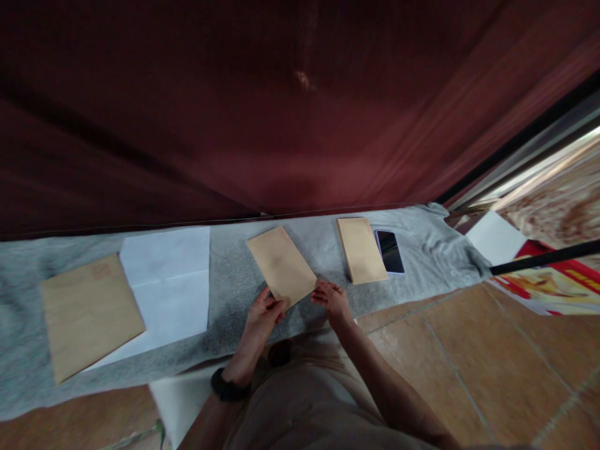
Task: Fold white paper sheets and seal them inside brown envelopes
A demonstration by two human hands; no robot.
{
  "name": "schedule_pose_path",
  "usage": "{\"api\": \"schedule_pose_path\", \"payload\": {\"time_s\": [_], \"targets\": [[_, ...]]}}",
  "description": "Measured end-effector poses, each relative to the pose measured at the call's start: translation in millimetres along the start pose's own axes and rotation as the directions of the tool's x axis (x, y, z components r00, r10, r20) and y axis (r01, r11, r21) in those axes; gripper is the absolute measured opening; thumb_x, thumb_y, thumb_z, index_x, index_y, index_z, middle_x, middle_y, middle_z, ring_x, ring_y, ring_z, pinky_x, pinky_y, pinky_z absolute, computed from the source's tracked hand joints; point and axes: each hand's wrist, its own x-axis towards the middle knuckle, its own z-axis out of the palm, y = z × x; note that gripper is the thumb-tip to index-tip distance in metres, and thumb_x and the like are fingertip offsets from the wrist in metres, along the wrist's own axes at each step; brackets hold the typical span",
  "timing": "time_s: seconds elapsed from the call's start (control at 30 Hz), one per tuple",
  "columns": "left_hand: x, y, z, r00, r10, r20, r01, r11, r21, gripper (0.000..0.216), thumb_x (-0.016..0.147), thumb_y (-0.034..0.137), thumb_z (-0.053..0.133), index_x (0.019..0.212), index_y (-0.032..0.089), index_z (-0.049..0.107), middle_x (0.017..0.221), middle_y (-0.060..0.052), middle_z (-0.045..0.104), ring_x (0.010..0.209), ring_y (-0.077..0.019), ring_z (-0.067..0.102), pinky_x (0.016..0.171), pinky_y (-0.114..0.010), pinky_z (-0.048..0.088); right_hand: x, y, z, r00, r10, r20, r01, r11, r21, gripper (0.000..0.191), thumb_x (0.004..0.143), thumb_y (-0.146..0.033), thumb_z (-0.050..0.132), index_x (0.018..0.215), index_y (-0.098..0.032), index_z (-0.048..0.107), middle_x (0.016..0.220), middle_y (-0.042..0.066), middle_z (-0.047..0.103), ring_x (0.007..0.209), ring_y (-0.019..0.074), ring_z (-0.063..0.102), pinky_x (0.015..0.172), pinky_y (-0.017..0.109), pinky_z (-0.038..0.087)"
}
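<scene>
A small brown envelope [282,262] lies tilted in front of me, over the grey cloth. My left hand [263,314] pinches its near left corner between thumb and fingers. At its near right corner, my right hand [330,297] has its fingers closed on the edge. To the right rests a stack of similar brown envelopes [362,250]. On the left, a larger brown envelope [94,312] partly covers a white sheet of paper [175,281] that has a crease across it.
A phone [390,252] lies beside the envelope stack. Grey cloth [422,244] covers the narrow surface, with a dark red curtain [300,137] behind it. Tiled floor [450,350] shows below. At the far right are a red and yellow printed package [553,284] and a dark bar [544,257].
</scene>
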Motion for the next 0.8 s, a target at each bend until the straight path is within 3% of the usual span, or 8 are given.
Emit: {"api": "schedule_pose_path", "payload": {"time_s": [0.17,0.3,0.4,0.47,0.53,0.63,0.73,0.8], "targets": [[-1,7,3,0.999,0.039,0.014,-0.038,0.997,-0.06,0.074,0.063,0.039,0.086,0.129,0.016,0.062,0.072,0.002,0.071,0.052,-0.0104,0.055,0.049,-0.022,0.039,-5,-23,0,0.987,-0.156,-0.03,0.157,0.986,0.047,0.053,0.07,-0.066,0.083,0.091,-0.017,0.077,0.082,0.006,0.077,0.068,0.0181,0.072,0.068,0.033,0.063],[-4,16,20,0.996,0.088,0.019,-0.085,0.988,-0.128,0.079,0.066,0.041,0.086,0.136,0.016,0.058,0.071,0.003,0.07,0.055,-0.0114,0.057,0.053,-0.023,0.043,-26,-26,17,0.981,-0.164,0.108,0.151,0.982,0.117,0.06,0.075,-0.073,0.075,0.1,-0.019,0.076,0.092,0.008,0.079,0.081,0.0217,0.075,0.077,0.037,0.063],[-8,19,30,0.994,0.088,0.063,-0.078,0.986,-0.148,0.076,0.067,0.044,0.088,0.133,0.016,0.061,0.073,0.002,0.071,0.056,-0.0117,0.058,0.056,-0.024,0.047,-38,-23,26,0.967,-0.146,0.208,0.155,0.987,-0.032,0.051,0.075,-0.068,0.077,0.089,-0.018,0.077,0.082,0.006,0.077,0.075,0.0223,0.074,0.075,0.036,0.062],[-12,21,31,0.996,0.049,0.068,-0.038,0.987,-0.158,0.08,0.069,0.051,0.087,0.135,0.015,0.06,0.074,0.0,0.072,0.059,-0.0135,0.062,0.057,-0.025,0.049,-41,-26,26,0.951,-0.231,0.207,0.269,0.946,-0.18,0.049,0.084,-0.066,0.069,0.082,-0.018,0.077,0.076,0.005,0.076,0.072,0.0225,0.073,0.072,0.035,0.061],[-15,23,29,0.999,0.003,0.055,0.007,0.981,-0.194,0.083,0.072,0.061,0.084,0.136,0.014,0.058,0.078,-0.004,0.074,0.067,-0.0175,0.068,0.061,-0.028,0.054,-39,-33,21,0.88,-0.423,0.218,0.476,0.794,-0.378,0.045,0.096,-0.058,0.058,0.089,-0.019,0.08,0.085,0.006,0.079,0.081,0.0244,0.076,0.079,0.036,0.062],[-19,30,24,0.997,-0.029,0.067,0.048,0.954,-0.297,0.085,0.076,0.07,0.078,0.138,0.015,0.057,0.096,-0.011,0.078,0.086,-0.0244,0.075,0.07,-0.034,0.059,-34,-44,14,0.666,-0.61,0.429,0.709,0.341,-0.617,0.037,0.103,-0.034,0.048,0.124,-0.021,0.076,0.125,0.007,0.076,0.116,0.025,0.072,0.103,0.037,0.057],[-20,37,21,0.995,-0.011,0.095,0.045,0.929,-0.368,0.08,0.076,0.068,0.079,0.137,0.019,0.058,0.108,-0.013,0.077,0.095,-0.0261,0.075,0.074,-0.036,0.061,-32,-39,12,0.534,-0.54,0.651,0.753,-0.046,-0.656,0.045,0.104,-0.019,0.044,0.145,-0.021,0.063,0.145,0.007,0.065,0.133,0.0216,0.063,0.116,0.035,0.049],[-21,37,22,0.996,0.001,0.088,0.031,0.932,-0.36,0.073,0.074,0.061,0.084,0.13,0.021,0.063,0.117,-0.012,0.075,0.099,-0.0253,0.074,0.074,-0.035,0.062,-31,-27,13,0.502,-0.478,0.721,0.743,-0.188,-0.643,0.046,0.104,-0.015,0.045,0.147,-0.021,0.061,0.148,0.008,0.063,0.135,0.0215,0.061,0.119,0.035,0.046]]}}
